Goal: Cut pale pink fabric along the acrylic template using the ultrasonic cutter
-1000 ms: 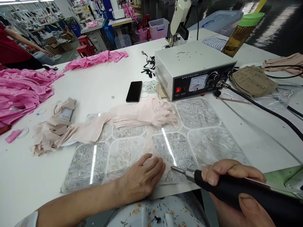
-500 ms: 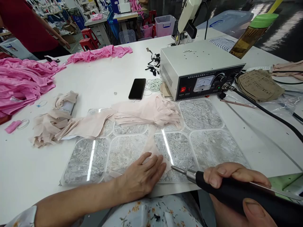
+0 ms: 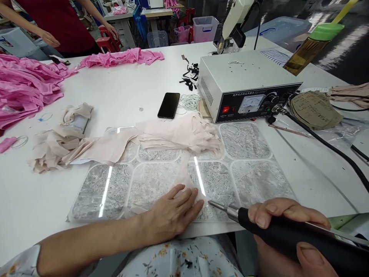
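My left hand [image 3: 175,211] lies flat with its fingers stretched out, pressing a thin pale-beige fabric piece [image 3: 184,175] onto the marbled mat [image 3: 99,192]. In my right hand [image 3: 291,227] is a black handheld ultrasonic welder [image 3: 276,231], fingers wrapped round its thick body. Its narrow metal tip points left and sits at the fabric's edge, just right of my left fingertips; whether it touches the cloth I cannot tell. Beyond my hands, a layered stack of beige fabric pieces [image 3: 178,134] rests on the mat. More crumpled beige cloth [image 3: 54,146] lies to the left.
A grey control box [image 3: 248,84] with a dial stands behind the mat; its black cable [image 3: 325,142] curves off to the right. Near it are a phone [image 3: 168,105], black scraps [image 3: 190,76] and a green-lidded bottle [image 3: 314,48]. Pink fabric [image 3: 29,84] covers the far left. A person in red [image 3: 63,23] stands beyond.
My view has shifted slightly. The person in red now appears farther right, with both hands showing. My hands, the fabric and the welder stay in nearly the same position.
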`<state>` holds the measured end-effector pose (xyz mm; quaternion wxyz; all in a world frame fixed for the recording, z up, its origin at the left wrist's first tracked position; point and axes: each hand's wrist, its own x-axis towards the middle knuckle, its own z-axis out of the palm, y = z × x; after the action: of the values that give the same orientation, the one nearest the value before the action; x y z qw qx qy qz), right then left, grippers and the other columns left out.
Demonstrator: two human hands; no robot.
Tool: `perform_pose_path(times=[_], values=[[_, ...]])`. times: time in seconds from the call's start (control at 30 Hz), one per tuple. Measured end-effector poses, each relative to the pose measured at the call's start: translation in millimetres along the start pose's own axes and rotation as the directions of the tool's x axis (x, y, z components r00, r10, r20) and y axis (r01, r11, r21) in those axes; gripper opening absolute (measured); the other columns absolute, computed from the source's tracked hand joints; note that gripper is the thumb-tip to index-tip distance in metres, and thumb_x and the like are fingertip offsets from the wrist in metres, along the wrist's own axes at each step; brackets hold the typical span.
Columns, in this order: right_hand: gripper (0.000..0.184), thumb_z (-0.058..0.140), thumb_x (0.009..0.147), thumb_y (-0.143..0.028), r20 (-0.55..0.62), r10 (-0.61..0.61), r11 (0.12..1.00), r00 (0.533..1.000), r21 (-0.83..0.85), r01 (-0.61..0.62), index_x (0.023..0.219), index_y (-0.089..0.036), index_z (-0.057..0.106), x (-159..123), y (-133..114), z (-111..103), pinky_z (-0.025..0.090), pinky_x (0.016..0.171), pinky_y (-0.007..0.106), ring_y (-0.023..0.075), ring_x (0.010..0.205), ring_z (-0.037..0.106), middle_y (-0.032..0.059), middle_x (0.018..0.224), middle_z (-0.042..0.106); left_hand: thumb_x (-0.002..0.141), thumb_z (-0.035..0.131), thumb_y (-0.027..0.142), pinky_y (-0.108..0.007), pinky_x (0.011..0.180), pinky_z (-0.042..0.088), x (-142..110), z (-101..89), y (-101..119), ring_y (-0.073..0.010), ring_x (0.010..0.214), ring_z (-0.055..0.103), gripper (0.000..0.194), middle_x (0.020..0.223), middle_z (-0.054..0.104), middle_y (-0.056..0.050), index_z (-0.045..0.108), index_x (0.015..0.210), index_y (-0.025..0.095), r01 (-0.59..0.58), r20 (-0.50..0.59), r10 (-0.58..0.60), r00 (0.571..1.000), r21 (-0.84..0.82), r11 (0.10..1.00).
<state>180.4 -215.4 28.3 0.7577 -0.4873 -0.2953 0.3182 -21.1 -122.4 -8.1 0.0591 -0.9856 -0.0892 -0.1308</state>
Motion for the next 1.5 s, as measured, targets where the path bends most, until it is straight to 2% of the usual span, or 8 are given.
perform_pose_path(times=[0.17,0.27,0.43,0.53,0.7,0.77,0.97,1.5], values=[[0.016,0.061,0.081,-0.039,-0.022,-0.007,0.999,1.0,0.038,0.008,0.091,-0.027,0.058,1,6,0,0.045,0.061,0.037,0.0159,0.065,0.048,0.0014,0.083,0.047,0.096,0.044,0.009,-0.045,0.098,0.045,-1,0.4,-1,-0.0273,0.113,0.057,0.033,0.123,0.063,-0.018,0.055,0.127,0.006,-0.037,-0.02,0.037,0.999,-0.012,0.999],[0.017,0.059,0.081,-0.04,0.062,-0.025,0.995,0.998,0.098,0.019,0.093,-0.028,0.056,5,9,6,0.046,0.058,0.033,0.0129,0.062,0.053,-0.0008,0.085,0.049,0.097,0.031,0.006,-0.044,0.103,0.038,-7,10.2,-1,-0.0254,0.115,0.056,0.04,0.126,0.063,-0.015,0.055,0.129,0.01,0.015,-0.081,-0.019,0.997,-0.058,0.998],[0.017,0.059,0.081,-0.039,0.069,-0.181,0.968,0.981,0.188,0.166,0.094,-0.027,0.056,31,17,11,0.047,0.054,0.031,0.0099,0.055,0.055,-0.0012,0.085,0.052,0.098,0.025,0.008,-0.046,0.11,0.031,-12,33.9,-9,-0.0247,0.12,0.054,0.048,0.132,0.061,-0.01,0.05,0.138,0.018,0.023,-0.171,-0.049,0.984,-0.15,0.988],[0.018,0.058,0.079,-0.037,0.046,-0.193,0.955,0.98,0.237,0.177,0.092,-0.025,0.059,34,14,9,0.047,0.051,0.03,0.0102,0.053,0.056,-0.001,0.083,0.054,0.097,0.027,0.006,-0.046,0.109,0.033,-10,27.9,-8,-0.024,0.12,0.055,0.048,0.129,0.062,-0.01,0.05,0.137,0.018,0.032,-0.163,-0.051,0.985,-0.118,0.992],[0.018,0.06,0.074,-0.031,-0.049,-0.159,0.963,0.986,0.213,0.166,0.088,-0.019,0.063,28,8,-1,0.047,0.05,0.03,0.0116,0.055,0.055,0.0013,0.079,0.057,0.094,0.041,0.006,-0.043,0.101,0.043,-2,4.4,-3,-0.0244,0.111,0.058,0.036,0.122,0.064,-0.015,0.055,0.127,0.009,-0.031,-0.013,0.031,0.999,0.0,1.0],[0.019,0.06,0.073,-0.029,-0.022,-0.137,0.969,0.99,0.203,0.139,0.088,-0.017,0.063,28,10,-5,0.046,0.051,0.03,0.0118,0.056,0.054,0.0013,0.078,0.056,0.094,0.044,0.006,-0.044,0.099,0.046,1,1.1,-3,-0.0255,0.11,0.058,0.033,0.119,0.066,-0.016,0.056,0.124,0.007,-0.036,-0.017,0.036,0.999,0.012,0.999],[0.018,0.061,0.073,-0.029,0.068,-0.105,0.98,0.992,0.176,0.092,0.087,-0.018,0.062,24,16,-8,0.049,0.053,0.032,0.0124,0.056,0.054,0.0012,0.077,0.056,0.095,0.044,0.005,-0.045,0.093,0.05,2,1.3,0,-0.0276,0.109,0.059,0.03,0.117,0.065,-0.018,0.055,0.122,0.005,-0.013,-0.037,0.013,0.999,-0.004,1.0],[0.019,0.058,0.076,-0.028,0.129,-0.114,0.98,0.985,0.175,0.091,0.091,-0.017,0.061,26,21,-7,0.05,0.056,0.033,0.013,0.062,0.056,0.0018,0.082,0.056,0.095,0.047,0.007,-0.044,0.093,0.049,1,2.4,-2,-0.0269,0.108,0.058,0.03,0.118,0.065,-0.017,0.055,0.123,0.006,-0.015,-0.017,0.015,1.0,-0.009,1.0]])
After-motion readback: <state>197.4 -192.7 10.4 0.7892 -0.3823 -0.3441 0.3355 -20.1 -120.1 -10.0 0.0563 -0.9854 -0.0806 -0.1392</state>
